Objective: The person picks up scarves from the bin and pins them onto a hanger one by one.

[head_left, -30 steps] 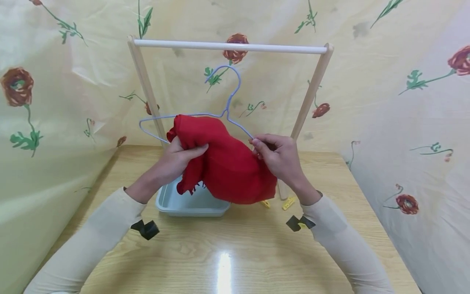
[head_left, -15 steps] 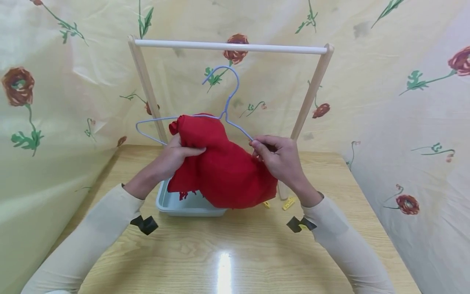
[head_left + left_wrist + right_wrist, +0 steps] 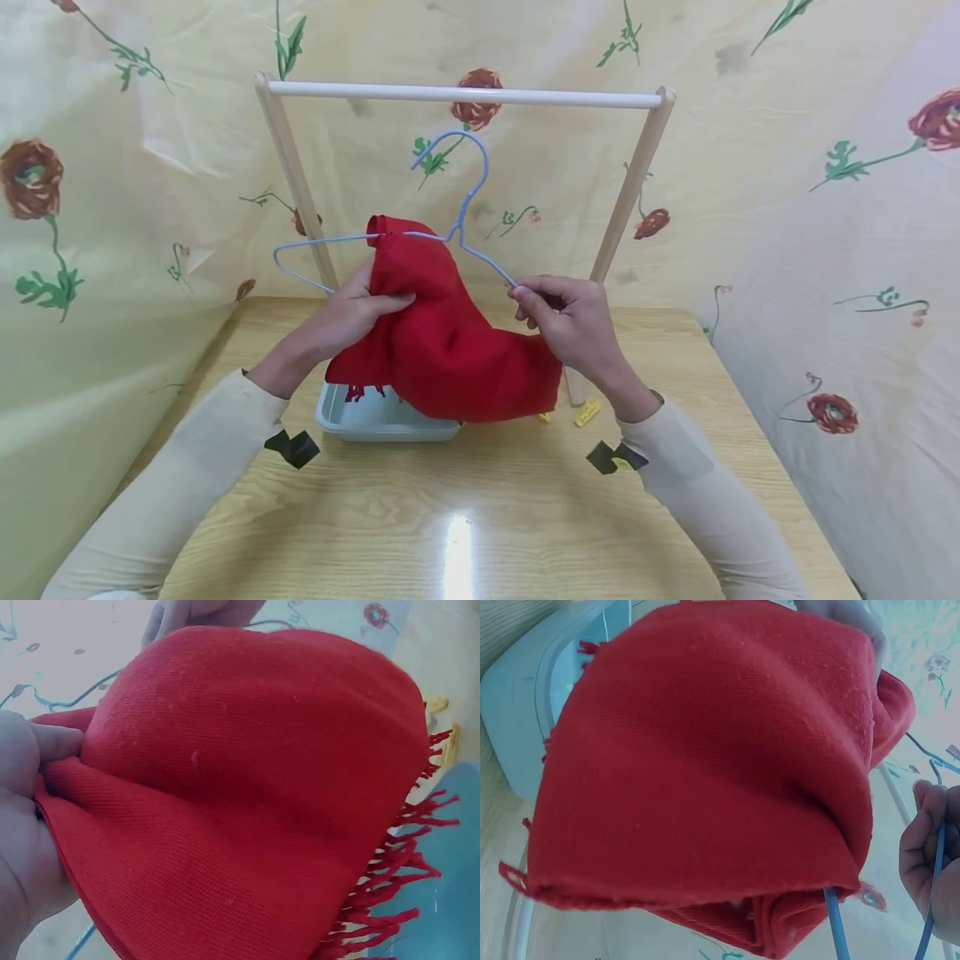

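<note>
A red fringed scarf (image 3: 465,358) hangs in folds over the lower part of a blue wire hanger (image 3: 470,196). My left hand (image 3: 345,321) pinches the scarf's upper left part, thumb on the front; the left wrist view shows the fabric (image 3: 247,772) bunched at the thumb. On the other side, my right hand (image 3: 573,321) grips the hanger's right arm near its end. From the right wrist, the hanger's wire (image 3: 837,922) comes out from under the scarf. The cloth hides much of the lower hanger. Its hook points up, in front of the rack and below the bar.
A wooden rack with a white top bar (image 3: 465,94) stands behind the hands. Under the scarf sits a light blue basin (image 3: 352,429) on the wooden table (image 3: 405,517). Yellow clips (image 3: 587,412) lie by the rack's right foot. Flower-patterned sheeting surrounds the table.
My left hand has moved slightly left, and the scarf has shifted left with its upper edge higher against the hanger. The right hand has kept its grip nearly in place.
</note>
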### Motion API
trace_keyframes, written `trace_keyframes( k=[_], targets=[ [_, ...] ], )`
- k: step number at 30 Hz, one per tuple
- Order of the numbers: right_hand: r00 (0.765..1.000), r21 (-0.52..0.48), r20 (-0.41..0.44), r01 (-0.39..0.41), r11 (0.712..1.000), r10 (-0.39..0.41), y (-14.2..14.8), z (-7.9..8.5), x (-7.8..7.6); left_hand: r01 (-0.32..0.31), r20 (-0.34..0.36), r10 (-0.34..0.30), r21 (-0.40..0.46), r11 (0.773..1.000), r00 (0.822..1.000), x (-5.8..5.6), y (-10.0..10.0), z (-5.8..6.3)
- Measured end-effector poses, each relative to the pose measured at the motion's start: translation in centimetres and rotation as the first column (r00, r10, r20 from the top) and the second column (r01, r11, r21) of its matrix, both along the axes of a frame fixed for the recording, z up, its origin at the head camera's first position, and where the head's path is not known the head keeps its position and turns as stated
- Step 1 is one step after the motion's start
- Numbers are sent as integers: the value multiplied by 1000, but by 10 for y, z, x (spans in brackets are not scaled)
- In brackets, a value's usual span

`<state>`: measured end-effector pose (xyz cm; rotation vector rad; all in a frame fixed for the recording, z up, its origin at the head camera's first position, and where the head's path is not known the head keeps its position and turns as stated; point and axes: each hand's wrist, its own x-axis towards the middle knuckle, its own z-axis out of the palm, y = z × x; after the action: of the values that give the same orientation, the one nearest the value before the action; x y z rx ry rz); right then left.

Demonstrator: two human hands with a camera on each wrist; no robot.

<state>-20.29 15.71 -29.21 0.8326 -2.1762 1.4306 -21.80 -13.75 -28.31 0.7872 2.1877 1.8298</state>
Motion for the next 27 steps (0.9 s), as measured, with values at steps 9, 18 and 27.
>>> trace_keyframes(
  k=[9,18,27],
  targets=[
    [1000,-8,-3,-18,1000,18,1,1,3,-56,-31,53,-99,994,998,-7,-5,1],
    [997,9,-38,65,998,-65,1,1,1,-133,20,136,-116,984,991,-6,-13,0],
    [996,20,-4,89,996,-89,2,0,0,-221,-111,204,-172,960,973,-3,-19,-3]
  ],
)
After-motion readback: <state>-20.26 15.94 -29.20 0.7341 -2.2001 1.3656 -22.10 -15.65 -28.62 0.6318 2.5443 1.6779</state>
